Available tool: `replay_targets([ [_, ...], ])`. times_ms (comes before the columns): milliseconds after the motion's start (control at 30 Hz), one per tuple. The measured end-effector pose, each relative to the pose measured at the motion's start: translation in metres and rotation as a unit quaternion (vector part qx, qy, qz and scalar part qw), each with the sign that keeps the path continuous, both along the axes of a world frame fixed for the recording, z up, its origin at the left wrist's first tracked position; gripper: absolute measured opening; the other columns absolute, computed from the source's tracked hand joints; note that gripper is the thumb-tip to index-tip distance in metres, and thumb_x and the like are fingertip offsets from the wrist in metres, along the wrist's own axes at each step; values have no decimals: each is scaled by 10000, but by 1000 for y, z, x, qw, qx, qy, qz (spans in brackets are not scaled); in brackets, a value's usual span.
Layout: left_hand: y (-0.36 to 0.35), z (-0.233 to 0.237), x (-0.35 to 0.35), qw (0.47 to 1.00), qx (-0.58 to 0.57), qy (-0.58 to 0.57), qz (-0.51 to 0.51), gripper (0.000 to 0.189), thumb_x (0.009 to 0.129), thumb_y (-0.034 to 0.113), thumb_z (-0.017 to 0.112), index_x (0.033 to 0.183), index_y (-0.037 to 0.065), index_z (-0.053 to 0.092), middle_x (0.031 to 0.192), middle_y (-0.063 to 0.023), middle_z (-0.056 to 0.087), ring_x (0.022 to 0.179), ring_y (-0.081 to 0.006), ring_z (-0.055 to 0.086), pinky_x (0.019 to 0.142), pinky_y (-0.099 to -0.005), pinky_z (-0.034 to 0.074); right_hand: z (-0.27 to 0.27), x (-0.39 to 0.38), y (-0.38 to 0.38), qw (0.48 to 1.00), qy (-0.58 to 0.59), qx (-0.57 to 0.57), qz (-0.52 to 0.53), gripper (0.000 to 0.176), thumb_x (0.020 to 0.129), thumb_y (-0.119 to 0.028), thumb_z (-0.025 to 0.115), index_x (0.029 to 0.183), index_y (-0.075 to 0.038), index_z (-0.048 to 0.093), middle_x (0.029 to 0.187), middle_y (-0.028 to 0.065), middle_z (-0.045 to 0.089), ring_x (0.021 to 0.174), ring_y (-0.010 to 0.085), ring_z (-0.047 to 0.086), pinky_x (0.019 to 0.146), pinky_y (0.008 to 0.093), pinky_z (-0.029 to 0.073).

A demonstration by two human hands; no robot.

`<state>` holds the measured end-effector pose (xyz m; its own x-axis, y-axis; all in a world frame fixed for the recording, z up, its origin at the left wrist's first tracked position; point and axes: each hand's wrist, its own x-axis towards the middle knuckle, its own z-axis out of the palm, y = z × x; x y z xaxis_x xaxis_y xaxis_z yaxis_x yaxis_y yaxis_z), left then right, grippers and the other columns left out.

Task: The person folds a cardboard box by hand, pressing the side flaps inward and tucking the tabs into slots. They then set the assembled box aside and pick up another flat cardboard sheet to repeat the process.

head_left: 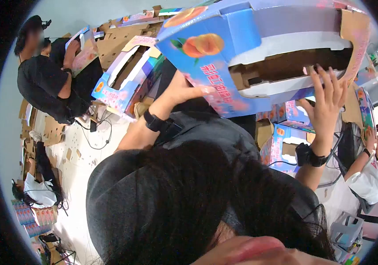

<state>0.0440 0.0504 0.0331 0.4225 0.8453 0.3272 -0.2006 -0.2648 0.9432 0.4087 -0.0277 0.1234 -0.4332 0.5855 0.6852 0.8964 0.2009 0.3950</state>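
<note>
A large blue and pink cardboard peach box (246, 53) with peach pictures and red lettering is tilted in front of my chest. Through its long white-edged cut-out, brown cardboard shows inside. My left hand (182, 90) grips the box's lower left side, thumb along the printed face, fingers hidden behind it. At the right end of the cut-out is my right hand (326, 95), its spread fingers reaching over the white edge panel. Both wrists wear black straps with a small device.
Another peach box (129, 75) stands at left, and more boxes (286, 143) sit below the held one. A person in black (47, 84) handles a box at left. A person in white (368, 183) works at far right. Cables (98, 139) and cardboard scraps lie on the floor.
</note>
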Motion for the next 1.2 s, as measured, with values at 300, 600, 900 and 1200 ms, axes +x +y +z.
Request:
replay_targets([
  [300, -12, -20, 42, 985, 48, 157, -49, 814, 703, 264, 893, 1352, 9, 473, 1275, -85, 569, 1188, -156, 534, 1005, -347, 458, -5, 1, 22, 992, -6, -24, -122, 730, 799, 34, 458, 1468, -256, 410, 1554, 48, 340, 1477, 289, 230, 1192, 523, 140],
  [600, 4, -25, 52, 999, -17, 9, -38, 1029, 678, 147, 907, 1458, 29, 246, 1432, -114, 416, 1326, -211, 429, 1128, -416, 342, -49, -41, 19, 982, 180, 41, 48, 495, 819, -70, 638, 1302, -172, 603, 1435, 107, 479, 1354, 338, 400, 1110, 494, 288],
  [900, 9, -45, 45, 1000, -10, 4, -7, 877, 718, 141, 874, 1407, 32, 342, 1326, -90, 526, 1222, -188, 524, 1073, -385, 390, -91, -111, 16, 944, 247, -79, 205, 755, 709, -338, 793, 1371, -130, 495, 1425, 124, 480, 1397, 343, 357, 1157, 574, 167],
  [1200, 8, -56, 33, 999, 2, 49, 3, 649, 761, 198, 846, 1293, 33, 512, 1207, -66, 617, 1121, -161, 581, 994, -342, 446, -100, -120, 29, 970, 168, -99, 147, 910, 592, -373, 813, 1384, -97, 461, 1344, 109, 501, 1448, 335, 251, 1159, 614, 79],
])
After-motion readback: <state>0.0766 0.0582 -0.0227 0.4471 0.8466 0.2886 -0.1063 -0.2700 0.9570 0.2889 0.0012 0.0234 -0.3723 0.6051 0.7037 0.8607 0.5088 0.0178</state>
